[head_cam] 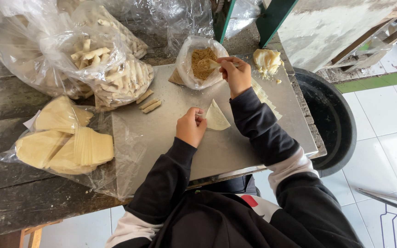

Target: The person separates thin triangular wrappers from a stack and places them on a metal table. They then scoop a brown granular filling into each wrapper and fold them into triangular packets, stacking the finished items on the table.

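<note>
Black sleeves reach up from the lower edge over a steel sheet (171, 133) that lies on the dark wooden tabletop (5, 101), its near edge overhanging and its middle bare. Plastic bags of rolled pastries (116, 78) and stacked wrappers (70, 147) crowd its left side. A triangular wrapper (217, 118) lies flat, pinched at its left corner by the left hand (190, 126). Just beyond, the right hand (236, 74) grips a spoon (207, 64) dipped into the open bag of brown filling (201, 62).

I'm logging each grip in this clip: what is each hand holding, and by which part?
The right hand holds a spoon by its handle end, its bowl in the brown filling. The left hand pinches the triangular wrapper at its left edge.
</note>
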